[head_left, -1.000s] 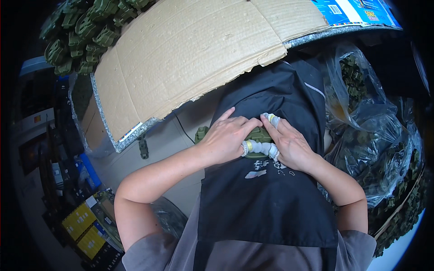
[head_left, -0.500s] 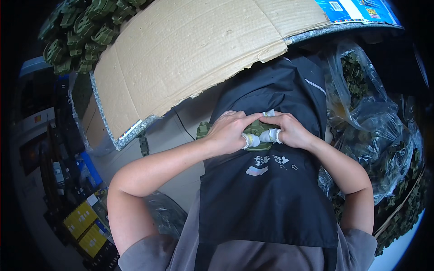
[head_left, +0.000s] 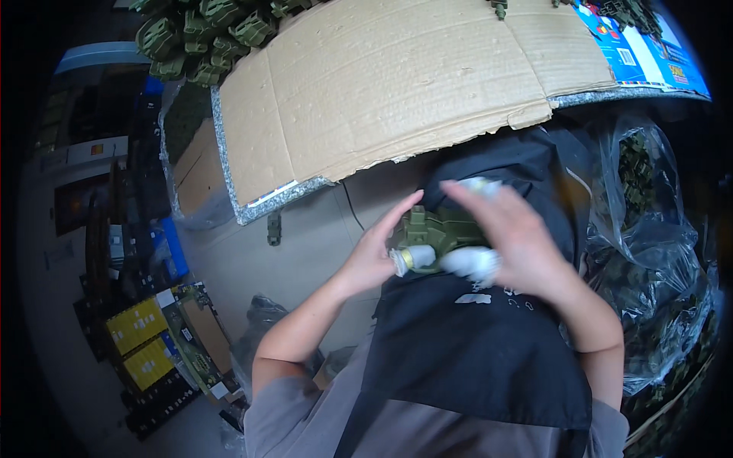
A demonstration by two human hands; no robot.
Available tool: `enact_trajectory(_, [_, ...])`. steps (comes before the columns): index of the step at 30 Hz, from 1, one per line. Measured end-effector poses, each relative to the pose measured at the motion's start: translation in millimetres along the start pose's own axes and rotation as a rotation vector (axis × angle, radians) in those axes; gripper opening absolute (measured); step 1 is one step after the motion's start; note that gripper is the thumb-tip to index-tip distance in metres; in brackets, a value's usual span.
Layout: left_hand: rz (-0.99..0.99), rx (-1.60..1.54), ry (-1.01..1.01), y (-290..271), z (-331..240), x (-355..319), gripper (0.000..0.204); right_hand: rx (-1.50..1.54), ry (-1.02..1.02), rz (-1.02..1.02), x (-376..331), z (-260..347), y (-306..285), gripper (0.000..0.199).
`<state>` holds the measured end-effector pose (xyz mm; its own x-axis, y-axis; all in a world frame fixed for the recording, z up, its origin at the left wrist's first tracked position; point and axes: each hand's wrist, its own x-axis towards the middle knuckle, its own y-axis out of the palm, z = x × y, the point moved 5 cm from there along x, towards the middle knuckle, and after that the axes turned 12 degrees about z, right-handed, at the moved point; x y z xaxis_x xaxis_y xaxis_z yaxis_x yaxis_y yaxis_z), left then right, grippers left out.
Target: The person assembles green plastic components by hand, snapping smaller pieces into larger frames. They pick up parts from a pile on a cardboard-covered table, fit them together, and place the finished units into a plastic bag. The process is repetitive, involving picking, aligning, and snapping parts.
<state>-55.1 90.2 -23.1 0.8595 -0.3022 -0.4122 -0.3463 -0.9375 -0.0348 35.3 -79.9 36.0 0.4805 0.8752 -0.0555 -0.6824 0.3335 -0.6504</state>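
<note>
A dark green moulded plastic toy piece [head_left: 439, 229], blocky and vehicle-like, is held over my lap in front of the black apron [head_left: 458, 343]. My left hand [head_left: 374, 252] grips its left end, the white-wrapped thumb pressed on the near side and the fingers along the far side. Around the right end, my right hand [head_left: 527, 240] is smeared by motion. Its fingers are stretched out and its thumb stands well apart from them, white wrappings on thumb and fingertip. Whether it touches the piece I cannot tell.
Ahead is a table topped with a cardboard sheet [head_left: 412, 84], with a heap of green plastic pieces [head_left: 206, 38] at its far left. Clear plastic bags [head_left: 641, 259] of similar pieces stand at the right. One loose green piece [head_left: 274, 227] lies on the floor at left.
My right hand has moved away from my left and opened out, uncovering more of the green piece. The left fingers have shifted to its end. The whole view has swung, moving the table upward and right.
</note>
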Motion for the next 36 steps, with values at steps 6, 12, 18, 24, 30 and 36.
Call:
enact_trajectory(6, [-0.021,0.265,0.103,10.2,-13.4,4.6,0.071,0.074,-0.094,0.178,18.6,-6.5,37.1,0.070])
enact_trajectory(12, [0.013,0.495,0.160,18.6,-24.7,23.9,0.067,0.255,-0.064,0.322,13.7,-43.9,19.9,0.077])
enact_trajectory(18, [0.025,0.393,0.458,11.8,-72.4,34.0,0.092,0.202,-0.147,-0.075,-9.4,-35.8,-30.2,0.075])
enact_trajectory(24, [-0.079,-0.176,0.562,43.2,-75.0,67.4,0.092,0.825,-0.075,-0.380,-27.7,-32.3,-43.3,0.080])
enact_trajectory(30, [0.046,0.615,0.677,44.1,-115.7,57.3,0.063,0.144,-0.224,-0.043,-47.0,5.4,-96.2,0.069])
enact_trajectory(36, [0.064,0.392,0.735,-8.1,-137.9,46.1,0.126,0.155,-0.195,-0.417,-88.9,-6.1,-140.2,0.057])
